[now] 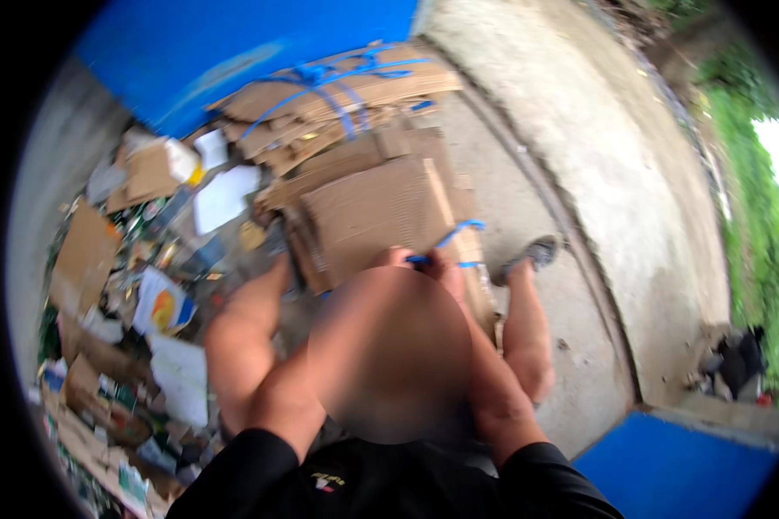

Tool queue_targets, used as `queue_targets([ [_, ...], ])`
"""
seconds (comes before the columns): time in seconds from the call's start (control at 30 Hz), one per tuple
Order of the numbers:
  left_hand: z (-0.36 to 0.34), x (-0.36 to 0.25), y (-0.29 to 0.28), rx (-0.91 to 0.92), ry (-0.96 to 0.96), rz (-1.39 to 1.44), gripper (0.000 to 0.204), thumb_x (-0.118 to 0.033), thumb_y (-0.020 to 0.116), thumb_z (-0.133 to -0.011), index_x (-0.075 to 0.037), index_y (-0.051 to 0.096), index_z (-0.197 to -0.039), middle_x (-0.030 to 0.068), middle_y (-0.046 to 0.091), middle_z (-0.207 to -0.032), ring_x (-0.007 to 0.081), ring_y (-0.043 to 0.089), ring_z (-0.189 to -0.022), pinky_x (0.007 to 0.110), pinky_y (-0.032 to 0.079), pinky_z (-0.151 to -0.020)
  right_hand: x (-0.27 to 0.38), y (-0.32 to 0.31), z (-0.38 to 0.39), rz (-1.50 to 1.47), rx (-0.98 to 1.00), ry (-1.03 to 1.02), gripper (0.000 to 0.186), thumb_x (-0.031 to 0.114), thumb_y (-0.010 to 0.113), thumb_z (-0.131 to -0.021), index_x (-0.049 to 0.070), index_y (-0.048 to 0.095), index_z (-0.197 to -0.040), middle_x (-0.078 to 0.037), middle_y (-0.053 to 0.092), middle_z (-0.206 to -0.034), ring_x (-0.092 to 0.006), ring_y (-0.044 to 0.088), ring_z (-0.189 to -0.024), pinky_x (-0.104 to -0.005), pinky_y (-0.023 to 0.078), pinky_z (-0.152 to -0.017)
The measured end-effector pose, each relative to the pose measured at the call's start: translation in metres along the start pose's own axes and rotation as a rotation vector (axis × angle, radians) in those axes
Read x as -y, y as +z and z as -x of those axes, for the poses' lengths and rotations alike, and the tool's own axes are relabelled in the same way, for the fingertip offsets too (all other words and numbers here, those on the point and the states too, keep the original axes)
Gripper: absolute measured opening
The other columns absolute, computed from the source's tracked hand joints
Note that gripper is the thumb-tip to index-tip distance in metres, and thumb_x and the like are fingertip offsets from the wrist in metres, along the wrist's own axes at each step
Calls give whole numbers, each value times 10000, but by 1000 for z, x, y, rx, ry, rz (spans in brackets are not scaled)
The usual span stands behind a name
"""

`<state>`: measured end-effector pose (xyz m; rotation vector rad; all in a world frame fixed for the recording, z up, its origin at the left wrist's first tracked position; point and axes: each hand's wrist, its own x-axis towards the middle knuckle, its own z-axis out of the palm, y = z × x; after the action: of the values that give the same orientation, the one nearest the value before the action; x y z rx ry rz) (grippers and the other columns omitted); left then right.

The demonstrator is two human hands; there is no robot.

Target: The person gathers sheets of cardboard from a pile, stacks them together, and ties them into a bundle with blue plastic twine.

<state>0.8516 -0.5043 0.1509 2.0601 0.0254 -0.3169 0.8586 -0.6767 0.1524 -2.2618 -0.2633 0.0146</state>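
My left hand (398,256) and my right hand (444,270) are close together at the near end of a stack of flattened brown cardboard (363,208) between my legs. A blue strap (466,227) runs into my right hand, whose fingers are closed on it. My left hand is beside the strap; most of it is hidden by a blurred patch, so its grip cannot be made out.
A strapped cardboard bundle (346,91) lies against a blue wall (173,48). Mixed paper and carton litter (164,381) covers the left side. A concrete ledge (614,199) runs along the right, with greenery beyond and a blue panel (666,467) lower right.
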Motion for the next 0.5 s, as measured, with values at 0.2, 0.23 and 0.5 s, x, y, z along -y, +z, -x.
queue_targets([
  [0.2,6,-28,-28,-196,158,-286,121,-140,615,-858,-86,708,-914,150,653,-942,373,634,-926,465,520,-798,0,-7,2,-40,33,127,201,273,713,-871,97,629,-922,-171,687,-850,-398,668,-771,-488,515,-660],
  [0.23,2,-22,-27,-222,160,-299,118,-162,618,-854,-79,692,-895,150,650,-957,375,629,-934,470,517,-807,-1,-11,0,-45,20,129,200,268,708,-871,96,618,-919,-177,680,-850,-403,665,-778,-490,512,-656],
  [0.5,13,-43,-22,64,-366,562,55,-160,555,-850,-121,585,-825,15,540,-669,121,519,-510,288,418,-472,-15,9,-5,52,73,64,180,232,643,-889,87,546,-935,-214,656,-858,-436,652,-820,-522,502,-647],
])
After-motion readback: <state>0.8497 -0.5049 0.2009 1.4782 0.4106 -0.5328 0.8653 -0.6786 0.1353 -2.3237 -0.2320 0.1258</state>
